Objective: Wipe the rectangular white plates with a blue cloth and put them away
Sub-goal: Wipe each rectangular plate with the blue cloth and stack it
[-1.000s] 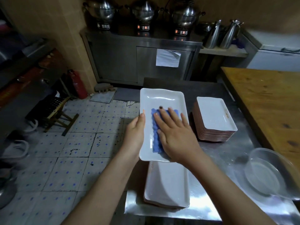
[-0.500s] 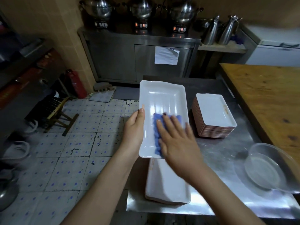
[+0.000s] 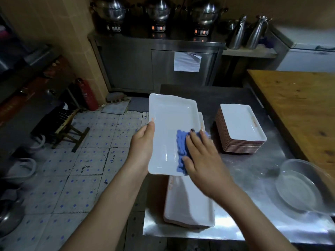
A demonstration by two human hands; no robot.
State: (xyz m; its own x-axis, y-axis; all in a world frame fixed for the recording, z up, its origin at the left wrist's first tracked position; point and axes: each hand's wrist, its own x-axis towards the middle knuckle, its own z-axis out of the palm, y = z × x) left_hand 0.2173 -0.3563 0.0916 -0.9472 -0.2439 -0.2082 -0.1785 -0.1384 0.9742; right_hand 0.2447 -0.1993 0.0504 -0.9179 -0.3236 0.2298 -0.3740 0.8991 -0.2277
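Both of my hands are working on one white plate (image 3: pixel 170 127). My left hand (image 3: pixel 143 145) is gripping the plate by its left long edge, with the thumb lying on top of the rim and the other fingers going underneath, where I cannot see them. I am holding the plate in the air, roughly level, above the near left part of the steel desk (image 3: pixel 253 171), and its left side is reaching out over the tiled floor (image 3: pixel 81 160). My right hand (image 3: pixel 203 160) is pressing the blue cloth (image 3: pixel 181 151) flat into the near right part of the plate's well. Its fingers (image 3: pixel 194 142) are lying straight and slightly spread on the cloth, not curling round it. The cloth is bunching in ripples and showing to the left of my hand and beyond my fingertips.

Directly beneath the held plate, a low stack of long plates (image 3: pixel 188 205) is lying on the steel desk, its near end jutting toward me. To the right, apart from it, a taller stack of smaller plates (image 3: pixel 241 124) is sitting on the same desk, with orange marks showing on the top one's right rim. A clear bowl (image 3: pixel 304 187) is resting at the near right, just beside the wooden desk (image 3: pixel 299 105).
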